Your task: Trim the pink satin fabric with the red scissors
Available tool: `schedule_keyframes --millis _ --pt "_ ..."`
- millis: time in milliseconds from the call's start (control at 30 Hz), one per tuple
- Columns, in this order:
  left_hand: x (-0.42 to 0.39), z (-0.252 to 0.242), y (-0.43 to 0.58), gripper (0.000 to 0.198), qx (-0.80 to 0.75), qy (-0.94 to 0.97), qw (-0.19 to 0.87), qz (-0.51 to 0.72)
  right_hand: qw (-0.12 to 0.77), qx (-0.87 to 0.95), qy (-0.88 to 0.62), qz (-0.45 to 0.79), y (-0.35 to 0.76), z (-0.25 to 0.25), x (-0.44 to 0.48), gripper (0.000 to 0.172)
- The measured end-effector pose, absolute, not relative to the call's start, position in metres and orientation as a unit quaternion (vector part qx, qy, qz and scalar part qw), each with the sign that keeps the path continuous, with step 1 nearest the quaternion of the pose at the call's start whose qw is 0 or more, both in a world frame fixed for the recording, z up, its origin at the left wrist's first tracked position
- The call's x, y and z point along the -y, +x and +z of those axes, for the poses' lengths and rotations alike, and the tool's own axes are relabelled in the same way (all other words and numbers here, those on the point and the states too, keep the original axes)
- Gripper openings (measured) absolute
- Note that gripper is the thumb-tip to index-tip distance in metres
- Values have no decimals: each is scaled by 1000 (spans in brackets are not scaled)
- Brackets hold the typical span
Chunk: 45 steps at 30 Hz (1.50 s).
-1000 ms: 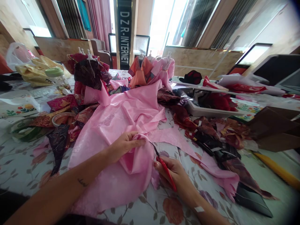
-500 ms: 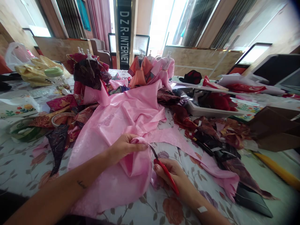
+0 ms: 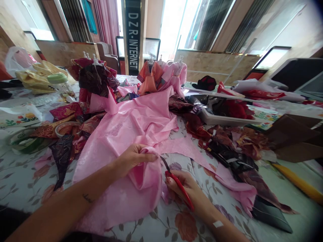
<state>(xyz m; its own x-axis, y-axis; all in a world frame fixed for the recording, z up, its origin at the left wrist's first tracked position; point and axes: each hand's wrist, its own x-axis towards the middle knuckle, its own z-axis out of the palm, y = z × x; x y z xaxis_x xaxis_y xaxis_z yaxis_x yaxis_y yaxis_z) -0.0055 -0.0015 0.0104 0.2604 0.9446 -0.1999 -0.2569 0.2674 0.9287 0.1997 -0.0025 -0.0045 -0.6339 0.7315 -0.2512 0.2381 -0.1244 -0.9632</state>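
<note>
A large sheet of shiny pink fabric (image 3: 126, 131) lies bunched over the floral tablecloth (image 3: 181, 225) in front of me. My left hand (image 3: 133, 158) is closed on a raised fold of this fabric, fingers pinching its edge. My right hand (image 3: 188, 191) grips red-handled scissors (image 3: 176, 183), whose dark blades point up into the fabric edge right beside my left fingertips. A narrow pink strip (image 3: 202, 159) trails to the right of the cut.
Dark brocade scraps (image 3: 227, 148) are heaped at the right, red and patterned scraps (image 3: 68, 114) at the left. Small dressed mannequins (image 3: 96, 77) stand at the back. A white tray (image 3: 217, 119), a brown box (image 3: 295, 137) and a yellow stick (image 3: 297, 183) lie to the right.
The scissors and my right hand have edged slightly down and right, and my left hand has shifted its pinch a little along the fold. The fabric has barely moved.
</note>
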Motion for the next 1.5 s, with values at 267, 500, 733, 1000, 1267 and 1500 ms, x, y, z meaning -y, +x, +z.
schedule_keyframes --millis 267,500,733,1000,1267,1500 --pt "3 10 -3 28 -431 425 670 430 199 647 -347 649 202 -8 5 46" --pt "4 7 -3 28 -438 431 664 426 209 627 -352 663 200 -6 5 51" --pt "3 5 -3 28 -434 431 666 428 216 601 -371 674 197 -2 8 54" --pt "4 6 -2 29 -432 424 668 433 226 594 -391 665 195 -3 10 55" --pt "-1 8 -7 34 -436 474 646 409 239 595 -422 641 197 -6 7 54" --pt "-22 9 -39 27 -472 681 439 348 284 608 -448 591 208 2 -3 53"
